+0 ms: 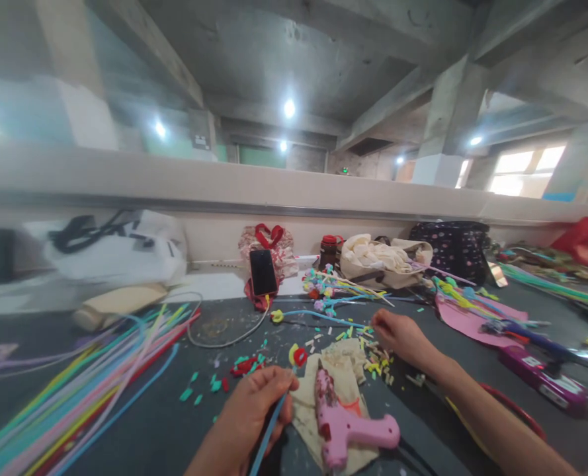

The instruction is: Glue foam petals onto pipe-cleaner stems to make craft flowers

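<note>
My left hand (261, 410) is closed round a blue stem (268, 433) at the bottom centre. Just above its fingertips are a red piece (300, 357) and a yellow piece. Over on the right, my right hand (390, 330) rests low over the dark table beside small yellow and white pieces (378, 363); its fingers are bent together, and what they hold, if anything, is too small to name. Between the hands a pink glue gun (358, 430) lies on a stained cloth (311, 403). A blue stem with a yellow curled end (277, 317) reaches towards my right hand.
Long coloured stems (100, 396) cover the left. A phone (263, 272) leans on a patterned bag, its cable on the table. Finished-looking stem bundles (328, 284), a cloth bag (380, 261) and a bottle (329, 251) stand behind. A purple tool (544, 380) lies right.
</note>
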`<state>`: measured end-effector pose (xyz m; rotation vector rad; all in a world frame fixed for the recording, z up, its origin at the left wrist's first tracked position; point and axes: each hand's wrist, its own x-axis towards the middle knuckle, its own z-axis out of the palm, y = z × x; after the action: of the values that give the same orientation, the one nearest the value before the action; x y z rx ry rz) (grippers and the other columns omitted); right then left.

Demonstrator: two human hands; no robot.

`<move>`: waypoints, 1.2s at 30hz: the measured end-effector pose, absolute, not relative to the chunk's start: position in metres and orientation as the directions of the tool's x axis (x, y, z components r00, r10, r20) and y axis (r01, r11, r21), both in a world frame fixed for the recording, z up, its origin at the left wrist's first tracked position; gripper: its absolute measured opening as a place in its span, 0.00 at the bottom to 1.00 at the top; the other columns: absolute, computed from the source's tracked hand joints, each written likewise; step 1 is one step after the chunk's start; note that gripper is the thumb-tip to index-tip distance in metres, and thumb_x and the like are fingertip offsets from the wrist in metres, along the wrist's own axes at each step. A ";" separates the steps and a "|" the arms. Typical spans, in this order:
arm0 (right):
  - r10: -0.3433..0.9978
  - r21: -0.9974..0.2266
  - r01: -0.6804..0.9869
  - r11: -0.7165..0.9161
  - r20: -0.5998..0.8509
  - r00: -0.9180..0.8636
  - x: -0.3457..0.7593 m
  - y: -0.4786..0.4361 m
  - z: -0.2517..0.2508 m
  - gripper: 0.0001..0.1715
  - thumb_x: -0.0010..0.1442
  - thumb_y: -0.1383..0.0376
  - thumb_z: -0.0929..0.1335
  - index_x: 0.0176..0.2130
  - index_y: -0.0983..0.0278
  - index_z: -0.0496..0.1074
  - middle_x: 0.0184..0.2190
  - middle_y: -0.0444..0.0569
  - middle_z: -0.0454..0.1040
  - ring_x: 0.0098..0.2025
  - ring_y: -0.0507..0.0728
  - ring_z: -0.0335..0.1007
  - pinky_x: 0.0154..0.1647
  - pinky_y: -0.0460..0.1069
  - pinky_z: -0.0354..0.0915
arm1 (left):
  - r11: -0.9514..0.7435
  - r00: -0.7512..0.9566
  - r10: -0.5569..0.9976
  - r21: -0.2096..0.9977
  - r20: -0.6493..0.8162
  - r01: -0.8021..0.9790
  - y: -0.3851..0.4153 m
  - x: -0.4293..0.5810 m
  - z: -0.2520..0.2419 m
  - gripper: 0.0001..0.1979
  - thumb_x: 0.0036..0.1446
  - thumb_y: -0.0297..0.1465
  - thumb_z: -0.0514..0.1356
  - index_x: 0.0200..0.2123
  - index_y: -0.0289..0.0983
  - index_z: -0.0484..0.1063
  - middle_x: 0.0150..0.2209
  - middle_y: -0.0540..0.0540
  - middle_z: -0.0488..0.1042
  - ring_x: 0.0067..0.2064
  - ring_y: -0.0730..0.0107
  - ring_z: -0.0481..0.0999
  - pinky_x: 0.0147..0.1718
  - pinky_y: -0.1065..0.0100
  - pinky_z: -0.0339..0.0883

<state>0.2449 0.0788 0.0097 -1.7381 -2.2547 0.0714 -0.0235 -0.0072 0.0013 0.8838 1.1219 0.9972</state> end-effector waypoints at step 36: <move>0.800 -0.994 0.013 0.111 0.081 -0.594 0.138 0.025 0.005 0.09 0.48 0.62 0.69 0.29 0.67 0.70 0.19 0.41 0.67 0.20 0.47 0.59 0.23 0.42 0.56 | 0.358 0.244 0.927 0.868 -0.286 -0.344 -0.012 -0.025 0.006 0.12 0.40 0.35 0.63 0.20 0.34 0.63 0.13 0.53 0.68 0.11 0.83 0.60 0.12 0.79 0.48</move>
<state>0.1378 0.0255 0.0048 -0.7964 -1.7443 1.5498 -0.0245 -0.0118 0.0057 0.7690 0.9344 0.9952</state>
